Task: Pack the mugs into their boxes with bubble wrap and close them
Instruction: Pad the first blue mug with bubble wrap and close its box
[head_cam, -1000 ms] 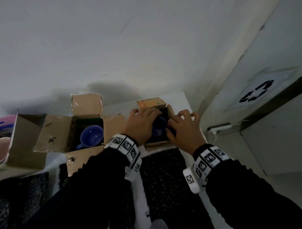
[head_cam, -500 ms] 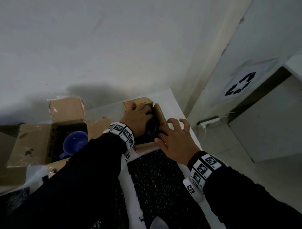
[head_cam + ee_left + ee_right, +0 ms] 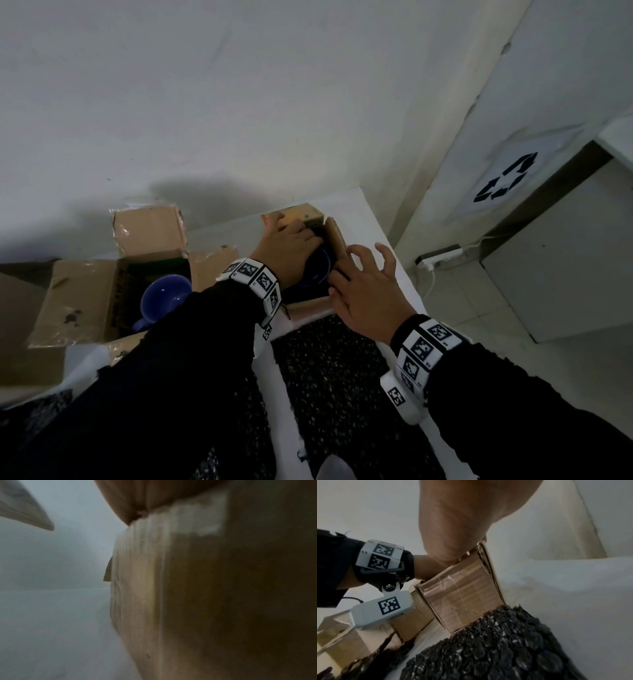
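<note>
Head view: at frame centre, the small box (image 3: 310, 219) is covered by the left hand (image 3: 286, 251), fingers curled over its far flap. The blue mug (image 3: 317, 270) inside lies between that hand and the right hand (image 3: 368, 296), whose spread, relaxed fingers rest on the box's right flap, gripping nothing

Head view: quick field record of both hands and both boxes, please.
left hand: reaches into the small box, fingers over its far flap
right hand: fingers spread, resting on the small box's right flap
small box: open, blue mug inside
large box: open, second blue mug inside
bubble wrap: dark sheet lying flat on the table, nearer than the small box
</note>
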Motion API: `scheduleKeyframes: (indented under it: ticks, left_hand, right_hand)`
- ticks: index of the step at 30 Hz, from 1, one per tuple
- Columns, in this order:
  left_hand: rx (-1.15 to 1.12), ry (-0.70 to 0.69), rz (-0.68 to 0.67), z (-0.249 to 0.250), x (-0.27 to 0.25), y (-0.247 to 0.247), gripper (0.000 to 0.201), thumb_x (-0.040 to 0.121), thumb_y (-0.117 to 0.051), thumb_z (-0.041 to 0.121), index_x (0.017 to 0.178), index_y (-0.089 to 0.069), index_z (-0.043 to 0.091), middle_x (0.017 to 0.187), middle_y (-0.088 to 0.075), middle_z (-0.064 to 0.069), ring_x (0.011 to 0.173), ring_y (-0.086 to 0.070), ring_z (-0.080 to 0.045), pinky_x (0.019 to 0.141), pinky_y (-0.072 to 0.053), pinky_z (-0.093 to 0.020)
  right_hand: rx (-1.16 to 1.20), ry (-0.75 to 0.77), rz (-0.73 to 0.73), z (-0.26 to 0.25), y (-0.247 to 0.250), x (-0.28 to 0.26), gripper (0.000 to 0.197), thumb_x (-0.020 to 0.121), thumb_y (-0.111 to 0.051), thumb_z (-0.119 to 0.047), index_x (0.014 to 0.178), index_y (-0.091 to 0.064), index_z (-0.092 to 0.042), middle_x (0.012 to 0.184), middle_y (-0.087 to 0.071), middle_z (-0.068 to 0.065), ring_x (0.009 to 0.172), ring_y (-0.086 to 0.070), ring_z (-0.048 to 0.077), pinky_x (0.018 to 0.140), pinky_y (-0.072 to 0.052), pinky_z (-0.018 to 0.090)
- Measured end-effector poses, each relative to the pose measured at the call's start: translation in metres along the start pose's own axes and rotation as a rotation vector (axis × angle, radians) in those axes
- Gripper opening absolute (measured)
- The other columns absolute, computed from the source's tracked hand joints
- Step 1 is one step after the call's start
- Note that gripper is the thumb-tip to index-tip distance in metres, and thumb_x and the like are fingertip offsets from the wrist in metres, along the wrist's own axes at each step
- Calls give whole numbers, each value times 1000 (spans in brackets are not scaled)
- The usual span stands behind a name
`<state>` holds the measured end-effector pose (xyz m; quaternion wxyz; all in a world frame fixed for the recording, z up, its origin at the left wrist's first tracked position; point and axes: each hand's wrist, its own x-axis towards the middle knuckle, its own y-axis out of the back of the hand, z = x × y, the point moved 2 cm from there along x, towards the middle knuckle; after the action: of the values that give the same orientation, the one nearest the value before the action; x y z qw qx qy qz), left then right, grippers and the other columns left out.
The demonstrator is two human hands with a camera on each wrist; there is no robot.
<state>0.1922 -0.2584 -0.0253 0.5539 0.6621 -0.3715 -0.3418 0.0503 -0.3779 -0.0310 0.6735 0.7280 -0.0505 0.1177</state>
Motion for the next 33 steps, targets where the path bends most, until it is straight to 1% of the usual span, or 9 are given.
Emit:
scheduleKeyframes:
  ticks: [6, 12, 17, 20, 23, 25, 29, 31, 33]
  left_hand:
    - [31, 0, 204, -2, -8, -2, 27, 79, -58, 23, 103, -69, 25, 91, -68, 11, 98, -56, -22, 104, -13, -57]
    - [-18, 15, 222, 0, -22, 8, 32, 92, -38, 35, 98, -68, 26, 97, -68, 8, 95, -57, -21, 101, -25, -50]
    - [-215, -41, 324, 24, -65, 13, 32, 94, -44, 50, 89, -67, 29, 92, -65, 10, 91, -56, -17, 91, -34, -40]
    - [-173, -42, 223, 46, -84, 2, 35, 91, -40, 50, 93, -68, 29, 93, -67, 10, 92, -58, -19, 93, -31, -40]
    - [-158, 39, 201, 51, -97, -2, 34, 86, -42, 43, 104, -68, 28, 103, -67, 8, 100, -58, -21, 94, -31, -43]
    - [-188, 90, 249, 54, -107, 1, 36, 86, -44, 40, 111, -66, 26, 112, -64, 7, 105, -56, -21, 93, -32, -42]
    - [-282, 182, 394, 70, -137, 6, 20, 86, -54, 32, 100, -66, 23, 110, -61, 4, 101, -53, -22, 83, -35, -38]
    - [-292, 203, 335, 85, -154, 0, 12, 85, -53, 32, 87, -60, 23, 96, -58, 4, 89, -53, -23, 75, -36, -36]
    - [-311, 214, 214, 99, -166, -12, 12, 83, -50, 36, 84, -55, 26, 89, -54, 6, 81, -53, -21, 71, -36, -34]
  right_hand:
    - [116, 171, -92, -7, -7, -13, 26, 76, -44, -24, 98, -59, -25, 99, -58, -8, 102, -53, 21, 95, -28, 47]
    - [-24, 172, -128, -5, -6, 0, 40, 54, -57, -22, 93, -64, -25, 105, -55, -4, 105, -52, 25, 94, -26, 46]
    - [-69, 173, -56, -1, -2, 0, 48, 48, -64, -14, 94, -58, -27, 93, -58, -9, 106, -47, 24, 93, -27, 47]
    - [-107, 160, -88, 1, -5, -2, 38, 50, -67, -15, 85, -62, -28, 100, -59, -6, 112, -43, 23, 95, -25, 47]
    - [-51, 79, -64, -3, 2, -9, 50, 53, -62, -14, 101, -62, -29, 120, -54, -3, 117, -41, 26, 94, -26, 46]
    - [30, -33, 13, -2, 12, -19, 51, 58, -58, -15, 107, -57, -27, 119, -53, -2, 110, -46, 27, 89, -30, 43]
    - [161, -240, -85, 10, 7, -55, 23, 75, -48, -37, 91, -53, -22, 93, -54, -2, 91, -55, 27, 76, -38, 39]
    - [106, -356, -368, 13, -7, -80, 44, 78, -48, -64, 95, -53, -23, 98, -55, -2, 97, -54, 25, 81, -42, 40]
    - [44, -344, -510, 9, -19, -103, 61, 71, -51, -78, 102, -51, -25, 105, -50, -2, 102, -50, 23, 81, -40, 39]
